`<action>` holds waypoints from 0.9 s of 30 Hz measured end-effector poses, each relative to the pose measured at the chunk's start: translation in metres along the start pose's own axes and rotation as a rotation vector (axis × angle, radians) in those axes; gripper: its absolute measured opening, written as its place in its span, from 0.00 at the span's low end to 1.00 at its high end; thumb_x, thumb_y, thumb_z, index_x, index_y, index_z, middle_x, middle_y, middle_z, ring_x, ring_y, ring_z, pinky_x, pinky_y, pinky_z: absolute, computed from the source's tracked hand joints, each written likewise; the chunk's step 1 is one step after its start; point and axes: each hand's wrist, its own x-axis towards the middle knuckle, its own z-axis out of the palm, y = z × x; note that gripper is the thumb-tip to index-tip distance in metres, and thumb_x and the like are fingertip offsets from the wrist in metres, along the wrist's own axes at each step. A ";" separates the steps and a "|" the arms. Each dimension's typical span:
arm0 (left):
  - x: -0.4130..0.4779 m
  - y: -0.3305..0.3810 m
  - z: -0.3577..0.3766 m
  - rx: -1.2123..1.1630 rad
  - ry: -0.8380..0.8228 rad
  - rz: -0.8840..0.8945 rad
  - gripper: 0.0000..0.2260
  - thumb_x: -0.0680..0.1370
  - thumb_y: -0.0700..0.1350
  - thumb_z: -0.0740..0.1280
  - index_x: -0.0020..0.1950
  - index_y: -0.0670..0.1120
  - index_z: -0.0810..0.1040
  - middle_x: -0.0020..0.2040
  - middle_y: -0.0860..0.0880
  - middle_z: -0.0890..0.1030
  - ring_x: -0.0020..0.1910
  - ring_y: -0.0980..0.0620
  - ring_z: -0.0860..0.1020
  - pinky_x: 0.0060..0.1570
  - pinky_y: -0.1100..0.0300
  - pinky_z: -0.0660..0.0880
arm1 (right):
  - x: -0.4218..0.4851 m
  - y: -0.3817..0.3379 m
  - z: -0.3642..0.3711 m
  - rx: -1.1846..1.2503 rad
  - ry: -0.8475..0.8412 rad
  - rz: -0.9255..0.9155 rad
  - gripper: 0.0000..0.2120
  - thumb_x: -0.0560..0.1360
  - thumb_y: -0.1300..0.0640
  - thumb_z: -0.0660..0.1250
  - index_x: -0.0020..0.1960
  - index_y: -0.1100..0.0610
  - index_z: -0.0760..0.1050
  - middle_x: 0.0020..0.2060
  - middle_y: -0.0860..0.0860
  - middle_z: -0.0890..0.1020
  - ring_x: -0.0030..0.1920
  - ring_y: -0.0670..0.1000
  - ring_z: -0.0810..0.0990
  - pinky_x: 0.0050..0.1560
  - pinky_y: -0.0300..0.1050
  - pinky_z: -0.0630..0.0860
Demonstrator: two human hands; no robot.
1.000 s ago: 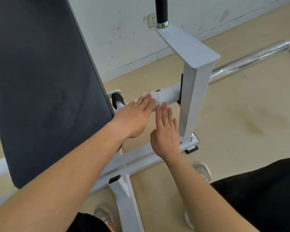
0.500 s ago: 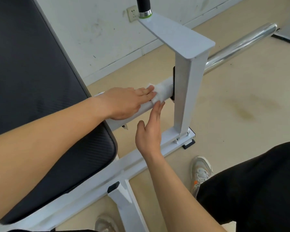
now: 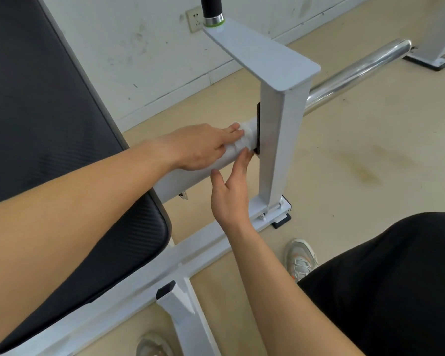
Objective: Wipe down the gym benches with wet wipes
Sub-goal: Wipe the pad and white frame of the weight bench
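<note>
Wet wipe (image 3: 243,141) on bar (image 3: 190,177) hard by upright (image 3: 280,140), L hand (image 3: 201,147) pressing flat, R hand (image 3: 231,195) spread

1. My left forearm (image 3: 93,201) is bare from the wrist back to the edge of the frame.
2. My right forearm (image 3: 275,283) is bare along all of its visible length too.
3. My left hand (image 3: 201,147) and right hand (image 3: 231,196) are uncovered down to the fingers (image 3: 242,160).
4. A plain black garment (image 3: 396,291) of smooth, matte cloth covers my right leg; I cannot tell whether it is trousers or shorts.
5. My right shoe (image 3: 299,258) is a light grey and white trainer with white laces and small orange accents.
6. My left shoe (image 3: 152,345) shows only a rounded, pale grey toe at the bottom edge.
</note>
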 end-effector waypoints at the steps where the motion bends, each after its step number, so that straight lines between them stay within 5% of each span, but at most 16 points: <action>1: 0.000 -0.002 0.000 0.012 -0.001 -0.005 0.25 0.85 0.44 0.52 0.82 0.58 0.53 0.80 0.64 0.49 0.76 0.50 0.65 0.70 0.56 0.64 | 0.000 0.002 -0.002 -0.018 0.003 -0.011 0.36 0.83 0.56 0.57 0.82 0.51 0.38 0.81 0.44 0.41 0.80 0.41 0.41 0.66 0.24 0.46; 5: -0.022 -0.010 0.001 0.045 -0.028 -0.061 0.24 0.85 0.45 0.51 0.81 0.59 0.55 0.81 0.60 0.56 0.69 0.46 0.72 0.66 0.50 0.69 | -0.014 0.017 0.000 -0.229 -0.024 -0.123 0.37 0.80 0.62 0.57 0.82 0.50 0.39 0.79 0.41 0.37 0.80 0.41 0.40 0.74 0.38 0.57; 7: -0.038 -0.013 0.003 0.061 -0.032 -0.092 0.24 0.85 0.46 0.52 0.81 0.58 0.56 0.79 0.53 0.64 0.61 0.45 0.76 0.61 0.52 0.71 | -0.024 0.025 0.008 -0.336 -0.052 -0.195 0.39 0.79 0.63 0.57 0.82 0.52 0.39 0.78 0.42 0.35 0.80 0.45 0.37 0.79 0.50 0.53; 9: -0.055 -0.015 0.002 0.107 -0.030 -0.115 0.23 0.85 0.47 0.54 0.81 0.58 0.59 0.62 0.49 0.80 0.49 0.48 0.74 0.52 0.55 0.70 | -0.030 0.030 0.015 -0.470 -0.067 -0.246 0.40 0.76 0.64 0.57 0.82 0.54 0.40 0.79 0.46 0.36 0.80 0.50 0.36 0.81 0.54 0.46; 11: -0.069 -0.019 0.002 0.177 -0.038 -0.141 0.22 0.84 0.49 0.55 0.79 0.59 0.63 0.38 0.56 0.75 0.44 0.50 0.71 0.47 0.55 0.69 | -0.035 0.031 0.021 -0.605 -0.070 -0.302 0.42 0.74 0.65 0.58 0.82 0.55 0.41 0.81 0.48 0.37 0.81 0.54 0.38 0.79 0.56 0.45; 13: -0.079 -0.022 0.000 0.223 -0.048 -0.147 0.19 0.83 0.50 0.58 0.74 0.58 0.70 0.32 0.57 0.70 0.42 0.50 0.71 0.45 0.54 0.70 | -0.039 0.032 0.024 -0.685 -0.092 -0.371 0.43 0.72 0.65 0.58 0.83 0.55 0.43 0.81 0.50 0.40 0.81 0.56 0.40 0.78 0.59 0.48; 15: -0.079 -0.022 -0.003 0.199 -0.023 -0.176 0.11 0.81 0.51 0.61 0.57 0.52 0.81 0.30 0.53 0.71 0.38 0.50 0.71 0.41 0.52 0.71 | -0.042 0.035 0.024 -0.741 -0.120 -0.442 0.44 0.70 0.65 0.58 0.83 0.56 0.44 0.82 0.51 0.42 0.81 0.57 0.42 0.78 0.62 0.52; 17: -0.070 -0.021 -0.005 0.131 0.049 -0.235 0.15 0.79 0.55 0.63 0.42 0.47 0.81 0.32 0.49 0.77 0.36 0.48 0.75 0.41 0.48 0.75 | -0.043 0.038 0.021 -0.777 -0.140 -0.483 0.44 0.69 0.65 0.57 0.83 0.56 0.46 0.82 0.51 0.44 0.81 0.56 0.42 0.78 0.63 0.54; 22: -0.046 -0.016 0.006 0.084 0.239 -0.379 0.14 0.75 0.61 0.70 0.38 0.52 0.77 0.39 0.51 0.80 0.43 0.48 0.78 0.42 0.53 0.75 | -0.040 0.037 0.011 -0.706 -0.036 -0.573 0.36 0.70 0.64 0.53 0.78 0.57 0.63 0.79 0.55 0.61 0.78 0.60 0.60 0.73 0.60 0.65; 27: -0.054 -0.020 0.014 -0.015 0.278 -0.399 0.17 0.70 0.59 0.76 0.49 0.52 0.75 0.48 0.51 0.81 0.49 0.48 0.78 0.49 0.50 0.76 | -0.025 0.035 0.017 -0.464 0.124 -0.610 0.14 0.77 0.61 0.65 0.62 0.59 0.78 0.59 0.55 0.78 0.56 0.56 0.77 0.55 0.51 0.77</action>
